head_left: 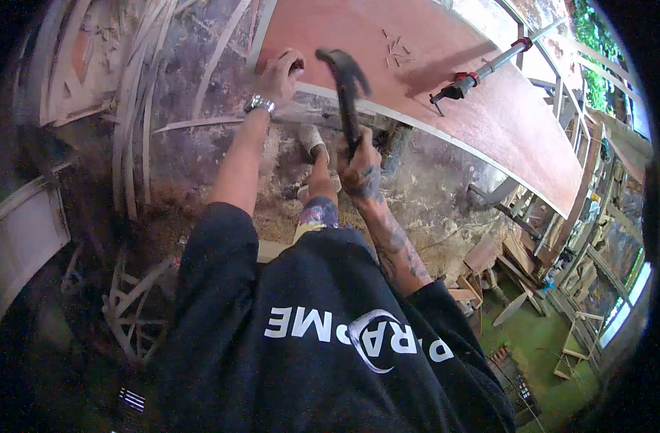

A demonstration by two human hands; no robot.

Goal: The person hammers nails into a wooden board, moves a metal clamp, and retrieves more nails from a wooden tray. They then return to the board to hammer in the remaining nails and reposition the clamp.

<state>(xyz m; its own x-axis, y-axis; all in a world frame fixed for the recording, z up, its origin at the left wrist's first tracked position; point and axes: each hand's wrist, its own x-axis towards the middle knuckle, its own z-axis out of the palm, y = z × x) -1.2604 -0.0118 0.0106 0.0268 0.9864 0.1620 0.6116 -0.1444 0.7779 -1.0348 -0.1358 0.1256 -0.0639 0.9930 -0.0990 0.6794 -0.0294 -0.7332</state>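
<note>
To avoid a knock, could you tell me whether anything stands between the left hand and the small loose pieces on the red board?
Yes: the hammer, gripped in the right hand, crosses the view between the left hand and the pieces. The clamp is beyond them.

On the front of my black shirt (323, 289), large white letters (359, 335) run across my chest; I can make out M, E, R, A and P, with a white ring (353, 339) around part of them. Folds break up the lettering, so I can't read the full wording.
</note>
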